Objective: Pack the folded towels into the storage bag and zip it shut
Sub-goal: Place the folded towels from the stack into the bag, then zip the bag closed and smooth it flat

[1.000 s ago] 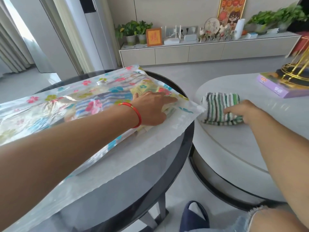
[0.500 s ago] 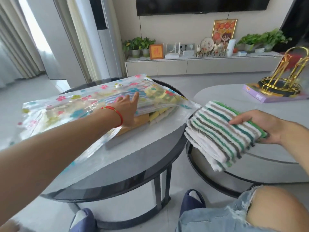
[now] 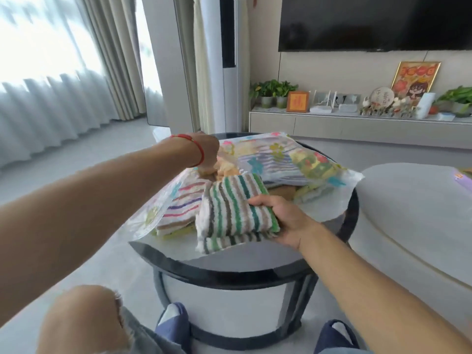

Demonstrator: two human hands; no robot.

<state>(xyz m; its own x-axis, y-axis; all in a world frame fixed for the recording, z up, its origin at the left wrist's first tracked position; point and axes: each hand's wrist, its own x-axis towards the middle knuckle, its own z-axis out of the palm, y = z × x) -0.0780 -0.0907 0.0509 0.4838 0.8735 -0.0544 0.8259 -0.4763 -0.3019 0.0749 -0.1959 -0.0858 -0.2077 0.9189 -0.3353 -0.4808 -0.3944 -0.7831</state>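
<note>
A clear storage bag (image 3: pixel 301 162) printed with flowers lies on the round black table (image 3: pixel 255 274), with several folded towels inside. My left hand (image 3: pixel 208 154), a red cord at its wrist, grips the bag's upper sheet near the mouth and holds it raised. My right hand (image 3: pixel 283 218) holds a folded green, grey and white striped towel (image 3: pixel 232 210) at the open mouth, its far end under the lifted sheet. A towel with red and purple stripes (image 3: pixel 184 205) lies just left of it inside the bag.
A pale oval table (image 3: pixel 413 221) stands close on the right. A low TV cabinet (image 3: pixel 357 126) with plants and ornaments runs along the back wall. My knees and blue slippers (image 3: pixel 173 325) are below the black table.
My right hand carried the striped towel from the oval table to the bag's mouth. My left hand went from pressing flat on the bag to lifting its upper sheet. The view shifted right.
</note>
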